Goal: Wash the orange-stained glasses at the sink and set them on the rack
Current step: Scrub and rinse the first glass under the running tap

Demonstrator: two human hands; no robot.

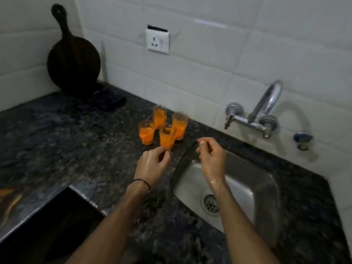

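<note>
Roughly, by size. Most of the view is taken up by the dark granite table [57, 134], into which the steel sink [247, 180] is set; the sink is used as the reference below. The basin is seen wet, with the drain [210, 204] at its near end. No water is seen running from the tap [266, 111] on the wall behind the sink. A round dark board [73, 61] is leaned into the wall corner far left of the sink, probably parked clear of splashes.

The left hand [152, 166] is held just left of the sink rim, fingers curled, tips at the foot of the nearest glass [167, 139]. Pinched or merely touched cannot be told, due to motion blur. The right hand [211, 159] is held over the sink's far-left corner, fingers loosely curled, nothing seen in them. It is judged to be staged to take the glass over the basin. Both hands look wet.

Four orange-stained glasses [163, 128] are clustered upright on the table just beyond the sink's left rim, within reach for one-at-a-time pickup. None is judged washed yet.

The rack is not in view. A dark recess near-left of the sink is cut off by the frame and cannot be identified. Liquid versus staining in the glasses cannot be separated.
</note>
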